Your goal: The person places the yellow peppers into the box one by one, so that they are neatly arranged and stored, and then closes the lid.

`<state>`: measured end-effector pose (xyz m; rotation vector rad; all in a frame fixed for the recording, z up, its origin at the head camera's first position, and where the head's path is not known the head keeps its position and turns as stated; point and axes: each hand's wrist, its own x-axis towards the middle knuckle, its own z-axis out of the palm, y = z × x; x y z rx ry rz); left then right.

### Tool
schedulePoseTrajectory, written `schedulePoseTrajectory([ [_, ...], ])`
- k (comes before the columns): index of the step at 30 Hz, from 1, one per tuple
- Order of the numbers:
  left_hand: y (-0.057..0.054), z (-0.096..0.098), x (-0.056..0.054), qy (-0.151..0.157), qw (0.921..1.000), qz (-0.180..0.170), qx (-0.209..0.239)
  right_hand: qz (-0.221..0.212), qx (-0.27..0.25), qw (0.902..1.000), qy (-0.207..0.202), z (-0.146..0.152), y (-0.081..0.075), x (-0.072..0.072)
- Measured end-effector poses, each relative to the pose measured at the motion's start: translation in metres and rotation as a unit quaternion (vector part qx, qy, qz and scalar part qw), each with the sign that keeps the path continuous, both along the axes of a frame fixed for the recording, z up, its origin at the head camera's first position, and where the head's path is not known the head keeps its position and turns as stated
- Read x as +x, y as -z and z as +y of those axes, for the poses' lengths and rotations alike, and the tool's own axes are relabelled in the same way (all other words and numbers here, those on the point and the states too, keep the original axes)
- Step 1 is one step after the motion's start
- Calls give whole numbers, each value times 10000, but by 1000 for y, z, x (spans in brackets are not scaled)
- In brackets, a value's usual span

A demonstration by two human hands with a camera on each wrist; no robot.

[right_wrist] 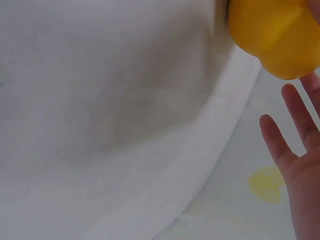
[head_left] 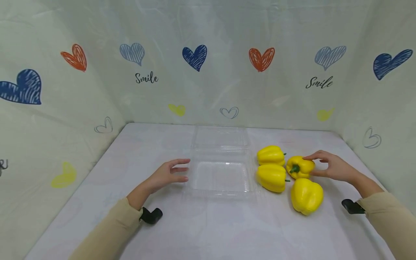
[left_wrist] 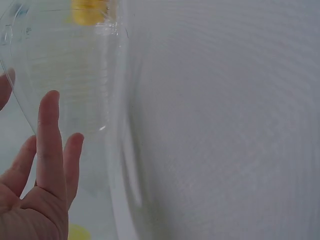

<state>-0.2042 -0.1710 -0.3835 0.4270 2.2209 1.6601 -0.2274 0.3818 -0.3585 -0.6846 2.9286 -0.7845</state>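
Observation:
A clear plastic clamshell box (head_left: 221, 177) lies with its lid (head_left: 220, 137) folded back, away from me. My left hand (head_left: 169, 175) is beside the box's left edge, fingers spread and holding nothing. On the right, my right hand (head_left: 334, 168) has a yellow bell pepper (head_left: 299, 167) between thumb and fingers, its green stem facing the box. In the right wrist view the last two fingers (right_wrist: 300, 120) stay straight, away from the pepper. Close around it sit a far yellow pepper (head_left: 271, 155), a middle one (head_left: 271, 177) and a near one (head_left: 307, 196).
A white-covered table (head_left: 208, 231) holds everything. Behind it and at both sides hang pale sheets (head_left: 208, 90) printed with hearts and the word Smile. The two left peppers stand right at the box's right edge. A black wrist device (head_left: 151, 216) hangs under the left sleeve.

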Motion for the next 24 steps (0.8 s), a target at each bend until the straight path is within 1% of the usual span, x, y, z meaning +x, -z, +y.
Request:
schedulePoseTrajectory([
  [3,0,1,0,-1,9998,-120,150,167,-27,9997,198,-2,2,2],
  [6,0,2,2,-50,9994,-244,228,228,-41,9993,290,-6,3,3],
  [9,0,3,3,-116,9989,-362,291,93,-112,9995,279,-10,3,2],
  [13,0,4,4,-121,9979,-448,443,-144,-187,9991,344,-11,4,3],
  [15,-1,5,4,-110,9976,-449,523,-221,-205,9988,380,-11,4,3],
  [19,-2,6,3,-101,9967,-434,682,-275,-257,9988,320,-13,4,3],
  [24,-2,7,2,-113,9962,-499,702,-416,-134,9985,341,-15,2,2],
])
